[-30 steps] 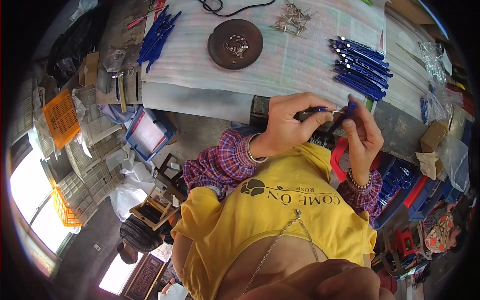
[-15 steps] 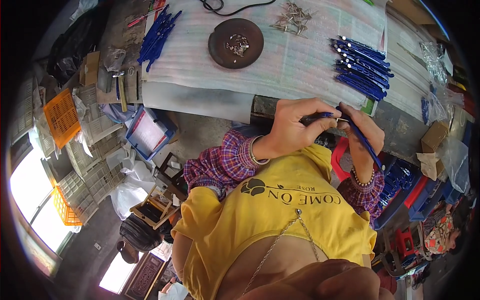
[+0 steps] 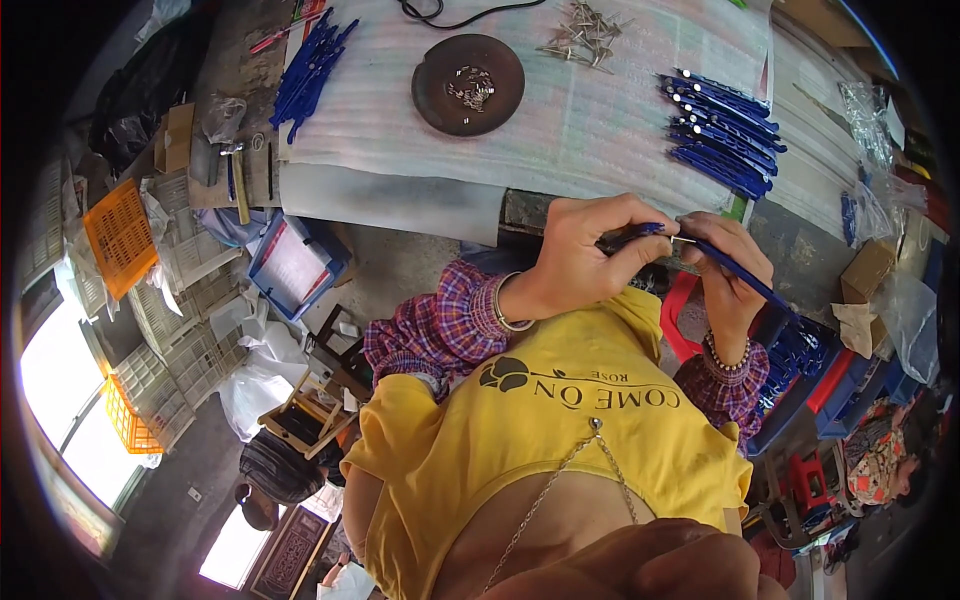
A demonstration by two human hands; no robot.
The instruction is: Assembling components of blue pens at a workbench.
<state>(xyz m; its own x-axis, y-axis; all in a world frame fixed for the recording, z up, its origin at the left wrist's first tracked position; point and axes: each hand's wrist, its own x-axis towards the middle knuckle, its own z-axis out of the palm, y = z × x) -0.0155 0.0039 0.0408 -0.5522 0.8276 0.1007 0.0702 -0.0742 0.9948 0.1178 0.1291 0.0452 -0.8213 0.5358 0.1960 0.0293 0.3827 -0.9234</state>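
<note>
Before my chest, over the table's near edge, both hands are held close together. My left hand (image 3: 585,245) pinches a short dark-blue piece (image 3: 640,234) between thumb and fingers. My right hand (image 3: 730,270) grips a long slim blue stick (image 3: 748,277), which slants down to the right past the palm. A thin metal pin (image 3: 683,239) shows between the two hands; its ends are partly hidden by fingers. On the table, a bundle of blue sticks with whitish ends (image 3: 725,130) lies beyond my right hand, and another blue bundle (image 3: 312,75) at the far left.
A dark round dish (image 3: 430,85) holds many tiny metal bits. Near it lie several metal nail-like pins (image 3: 585,38) and a black cord (image 3: 480,12). A hammer (image 3: 238,185) rests at the left table edge, above a blue bin (image 3: 292,265). Blue crates (image 3: 800,400) stand at right.
My right hand has turned and drawn slightly away from my left hand, bringing the blue stick to a flatter slant. My left hand stays nearly in place with its dark-blue piece.
</note>
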